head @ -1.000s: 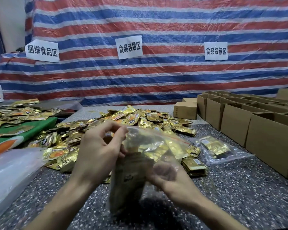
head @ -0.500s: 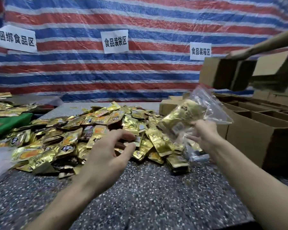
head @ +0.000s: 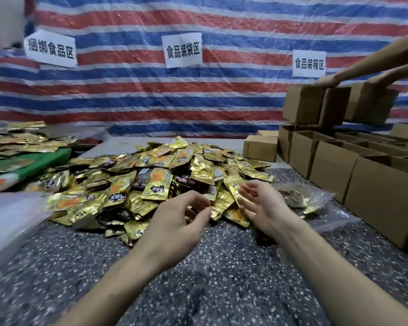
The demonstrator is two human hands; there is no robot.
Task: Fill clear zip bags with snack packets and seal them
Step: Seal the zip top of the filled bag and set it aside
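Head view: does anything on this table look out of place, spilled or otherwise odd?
Nothing is damaged. The packets lie in a loose heap. A filled bag rests between the right hand and the boxes. Another person's hands hold two boxes above them.

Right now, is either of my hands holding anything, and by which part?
Nothing is held. The left hand and right hand hover open above the near edge of the heap of gold foil snack packets.
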